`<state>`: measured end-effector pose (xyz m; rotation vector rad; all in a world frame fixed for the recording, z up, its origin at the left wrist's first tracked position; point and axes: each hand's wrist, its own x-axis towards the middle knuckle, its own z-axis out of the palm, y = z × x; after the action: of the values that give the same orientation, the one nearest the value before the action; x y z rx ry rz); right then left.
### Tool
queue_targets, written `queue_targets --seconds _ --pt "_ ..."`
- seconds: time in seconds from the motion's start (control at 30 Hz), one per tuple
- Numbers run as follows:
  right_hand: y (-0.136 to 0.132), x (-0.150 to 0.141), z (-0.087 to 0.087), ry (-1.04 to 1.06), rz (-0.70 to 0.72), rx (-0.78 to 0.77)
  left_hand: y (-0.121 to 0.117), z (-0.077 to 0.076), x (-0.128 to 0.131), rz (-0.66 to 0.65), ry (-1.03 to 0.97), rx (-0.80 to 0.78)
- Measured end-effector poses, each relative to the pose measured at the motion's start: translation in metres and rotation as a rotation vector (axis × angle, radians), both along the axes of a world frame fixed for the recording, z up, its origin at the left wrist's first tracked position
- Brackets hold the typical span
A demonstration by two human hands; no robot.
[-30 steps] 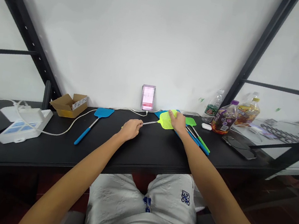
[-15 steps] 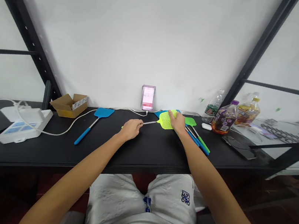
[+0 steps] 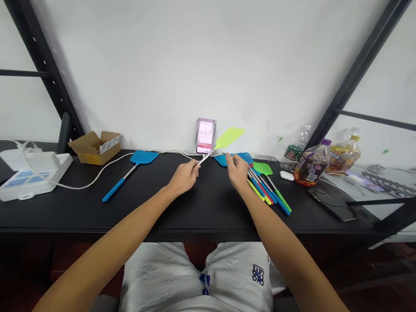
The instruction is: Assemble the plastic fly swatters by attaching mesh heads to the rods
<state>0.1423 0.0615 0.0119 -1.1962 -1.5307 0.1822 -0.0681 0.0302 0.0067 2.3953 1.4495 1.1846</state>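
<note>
My left hand (image 3: 184, 177) is closed around the metal shaft of a yellow-green fly swatter (image 3: 230, 137), whose head tilts up to the right in front of the wall. Just right of it, my right hand (image 3: 237, 172) is open, fingers partly curled and holding nothing, apart from the raised swatter. Behind and beside that hand lies a pile of fly swatters with blue, red and yellow handles (image 3: 262, 186). A green fly swatter (image 3: 263, 168) lies at its right side. Farther left, a single blue fly swatter (image 3: 144, 157) rests on the black table.
A phone (image 3: 205, 136) leans on the wall, its cable running along the table (image 3: 207, 213). Left are an open cardboard box (image 3: 91, 151) and a white case (image 3: 35, 177). Right are bottles (image 3: 311, 163), a white earbud case (image 3: 287, 175) and a dark phone (image 3: 331, 204).
The yellow-green swatter's head has swung upward toward the wall. My right hand has let go of that head and shifted slightly left, uncovering more handles in the pile.
</note>
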Motion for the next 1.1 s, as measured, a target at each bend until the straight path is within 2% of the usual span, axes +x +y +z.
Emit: queue_targets --seconds 0.13,0.23,0.43,0.63,0.7,0.8,0.9,1.03,1.1 --pt "-0.011 -0.021 -0.003 -0.081 0.182 -0.031 -0.007 0.001 0.006 -0.100 0.028 0.005" --pt "-0.013 -0.024 -0.005 -0.104 0.225 -0.018 -0.013 0.003 0.011 -0.148 0.051 -0.007" --pt "-0.004 -0.019 -0.008 -0.096 0.125 -0.031 -0.016 0.002 0.014 -0.211 0.031 -0.067" --pt "0.004 -0.008 -0.004 0.018 -0.013 -0.049 -0.011 -0.002 0.011 -0.166 0.060 -0.086" --pt "0.008 0.001 0.000 0.073 -0.098 -0.092 -0.008 -0.004 0.009 -0.128 0.054 -0.065" --pt "0.013 0.016 0.007 0.114 -0.226 -0.129 -0.001 -0.005 0.002 0.000 0.042 -0.028" --pt "0.017 0.030 0.011 0.100 -0.265 -0.142 0.006 -0.005 -0.008 0.148 0.042 -0.007" --pt "0.021 0.043 0.011 -0.048 -0.305 -0.135 0.011 -0.003 -0.019 0.270 0.024 0.026" --pt "0.023 0.048 0.009 -0.160 -0.327 -0.178 0.011 -0.002 -0.022 0.299 0.009 0.036"
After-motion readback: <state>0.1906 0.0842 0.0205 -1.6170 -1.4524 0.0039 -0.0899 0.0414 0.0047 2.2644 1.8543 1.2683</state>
